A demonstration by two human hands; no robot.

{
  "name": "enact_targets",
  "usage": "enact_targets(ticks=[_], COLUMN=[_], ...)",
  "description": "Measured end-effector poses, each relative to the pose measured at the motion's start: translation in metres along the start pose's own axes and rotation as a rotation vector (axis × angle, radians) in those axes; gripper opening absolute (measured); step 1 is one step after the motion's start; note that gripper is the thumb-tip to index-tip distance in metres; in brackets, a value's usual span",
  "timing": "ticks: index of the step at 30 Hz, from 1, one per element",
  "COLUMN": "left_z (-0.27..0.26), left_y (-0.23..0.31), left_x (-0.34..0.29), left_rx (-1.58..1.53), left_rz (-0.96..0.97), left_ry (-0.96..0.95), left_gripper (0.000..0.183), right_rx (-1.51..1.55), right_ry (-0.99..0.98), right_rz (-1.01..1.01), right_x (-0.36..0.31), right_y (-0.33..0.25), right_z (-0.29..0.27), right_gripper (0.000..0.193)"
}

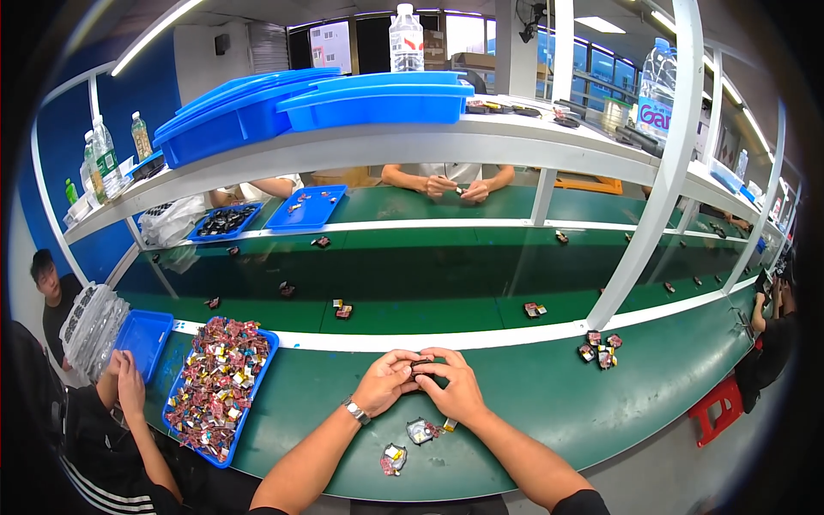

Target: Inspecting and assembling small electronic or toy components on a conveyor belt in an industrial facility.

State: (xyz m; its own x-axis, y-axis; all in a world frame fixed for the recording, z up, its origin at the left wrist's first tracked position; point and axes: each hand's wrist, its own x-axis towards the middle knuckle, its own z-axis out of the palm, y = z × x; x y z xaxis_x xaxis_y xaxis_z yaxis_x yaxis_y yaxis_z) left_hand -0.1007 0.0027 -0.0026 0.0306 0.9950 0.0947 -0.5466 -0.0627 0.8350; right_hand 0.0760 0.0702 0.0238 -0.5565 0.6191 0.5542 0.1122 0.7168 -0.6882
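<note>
Over the green bench [532, 403], both my hands meet around a small black part [420, 369] that is mostly hidden by the fingers. My left hand [384, 384], with a watch on its wrist, grips it from the left. The fingers of my right hand [452, 388] close on it from the other side. Just below the hands lies a small assembly [421, 431] with a dark rim and a pale middle, a yellow-and-white piece beside it. Closer to me rests a similar assembly [394, 459] with red and yellow bits.
A blue tray [267, 365] heaped with small red, white and yellow parts stands left. Beside it are another blue tray [146, 343], clear plastic packs [94, 330] and a co-worker's hands [127, 382]. Several assemblies [601, 349] sit right, near a white post [639, 223]. A shelf [515, 129] spans above.
</note>
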Motion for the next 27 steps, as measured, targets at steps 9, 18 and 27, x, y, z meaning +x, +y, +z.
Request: enact_targets(ticks=[9,18,27], left_z=[0.011,0.004,0.009], left_y=[0.005,0.005,0.003], left_x=[0.001,-0.002,-0.001], left_rx=[-0.003,-0.053,-0.043], left_rz=[0.023,0.08,0.068], left_ry=[0.031,-0.025,0.01], left_gripper=[0.019,0.019,0.02], right_rx=[0.07,-0.05,0.007], right_ry=[0.048,0.08,0.078], right_rz=[0.028,-0.172,-0.116], right_x=[0.002,0.006,0.003], right_y=[-0.011,-0.025,-0.016], right_z=[-0.002,-0.008,-0.003], right_gripper=[0.021,0.026,0.024])
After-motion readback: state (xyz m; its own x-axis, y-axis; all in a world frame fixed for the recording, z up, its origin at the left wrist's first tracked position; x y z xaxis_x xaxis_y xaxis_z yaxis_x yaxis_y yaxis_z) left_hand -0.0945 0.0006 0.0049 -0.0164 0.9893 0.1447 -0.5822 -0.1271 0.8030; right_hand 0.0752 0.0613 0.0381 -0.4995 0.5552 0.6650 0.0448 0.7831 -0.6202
